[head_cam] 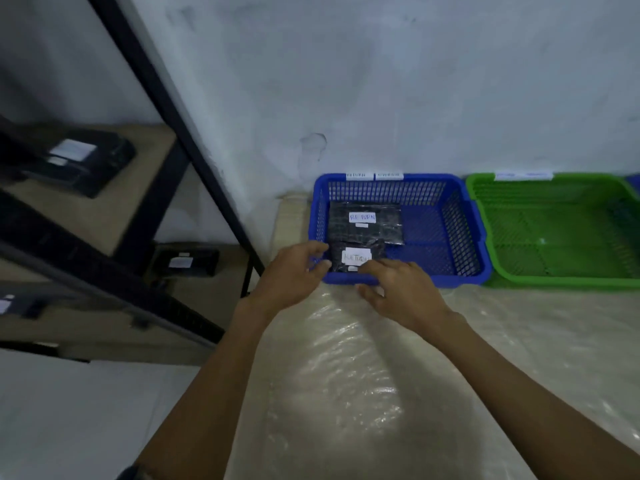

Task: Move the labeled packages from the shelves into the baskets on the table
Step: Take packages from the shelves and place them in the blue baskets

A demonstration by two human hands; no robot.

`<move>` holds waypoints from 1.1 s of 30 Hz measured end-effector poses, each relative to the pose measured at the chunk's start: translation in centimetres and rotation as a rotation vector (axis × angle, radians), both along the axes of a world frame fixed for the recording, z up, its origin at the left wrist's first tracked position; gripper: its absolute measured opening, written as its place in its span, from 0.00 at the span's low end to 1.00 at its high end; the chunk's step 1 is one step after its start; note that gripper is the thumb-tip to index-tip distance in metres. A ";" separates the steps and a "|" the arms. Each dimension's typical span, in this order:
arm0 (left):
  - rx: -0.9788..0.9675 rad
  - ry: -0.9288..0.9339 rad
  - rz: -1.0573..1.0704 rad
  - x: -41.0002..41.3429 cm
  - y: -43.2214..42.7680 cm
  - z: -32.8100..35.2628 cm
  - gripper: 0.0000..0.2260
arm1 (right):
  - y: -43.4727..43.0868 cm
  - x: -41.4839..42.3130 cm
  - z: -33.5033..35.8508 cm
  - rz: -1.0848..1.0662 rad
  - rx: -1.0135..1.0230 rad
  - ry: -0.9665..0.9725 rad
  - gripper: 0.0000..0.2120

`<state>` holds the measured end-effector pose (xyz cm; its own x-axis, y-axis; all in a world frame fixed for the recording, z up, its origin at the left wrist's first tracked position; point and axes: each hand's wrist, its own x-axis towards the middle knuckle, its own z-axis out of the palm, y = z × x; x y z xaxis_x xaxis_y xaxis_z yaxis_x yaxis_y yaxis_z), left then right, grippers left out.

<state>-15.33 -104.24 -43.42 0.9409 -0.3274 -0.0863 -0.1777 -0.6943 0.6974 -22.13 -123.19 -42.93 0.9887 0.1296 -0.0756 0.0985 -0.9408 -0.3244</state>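
Observation:
A blue basket (482, 237) stands on the table against the wall, with paper tags on its far rim. A black package labelled RETURN (367, 220) lies flat in its far-left part. A second black RETURN package (355, 256) is at the basket's near-left corner. My left hand (291, 277) pinches its left edge. My right hand (398, 289) holds its lower right edge, fingers over it and thumb below the rim. More black labelled packages lie on the shelves at left, one upper (79, 161), one lower (187, 261).
A green basket (554, 282) stands right of the blue one, touching it, and appears to hold nothing. The black metal shelf frame (180, 133) slants across the left. The table top (346, 375) is covered in shiny clear plastic. A blue rim shows at the far right edge.

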 end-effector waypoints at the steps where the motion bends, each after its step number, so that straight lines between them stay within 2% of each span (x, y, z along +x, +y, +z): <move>1: 0.011 0.020 -0.018 -1.1 0.5 1.0 0.16 | 0.2 -0.9 0.9 0.007 0.007 0.016 0.16; 4: 0.042 -0.020 -0.033 -5.3 2.2 4.5 0.17 | 1.4 -4.2 3.8 0.035 0.030 0.041 0.16; 11: -0.024 -0.186 0.000 -16.6 7.4 11.9 0.14 | 5.8 -12.8 11.0 0.078 0.155 -0.098 0.17; 15: -0.020 -0.249 0.033 -21.1 11.8 16.2 0.15 | 9.7 -16.4 15.7 0.122 0.154 -0.178 0.17; 22: -0.033 -0.422 0.038 -27.3 21.7 23.4 0.13 | 18.8 -22.3 22.7 0.193 0.193 -0.303 0.18; 25: -0.056 -0.437 0.017 -29.9 27.2 25.5 0.12 | 23.1 -24.9 24.9 0.199 0.179 -0.356 0.18; 29: 0.016 -0.500 -0.034 -31.6 31.7 27.9 0.11 | 26.7 -27.1 27.1 0.192 0.166 -0.376 0.18; 31: 0.030 -0.558 -0.020 -33.7 37.9 30.2 0.11 | 32.8 -28.7 28.9 0.204 0.122 -0.423 0.19; 33: 0.028 -0.575 -0.009 -33.0 38.4 31.6 0.11 | 33.6 -29.0 30.1 0.219 0.120 -0.445 0.20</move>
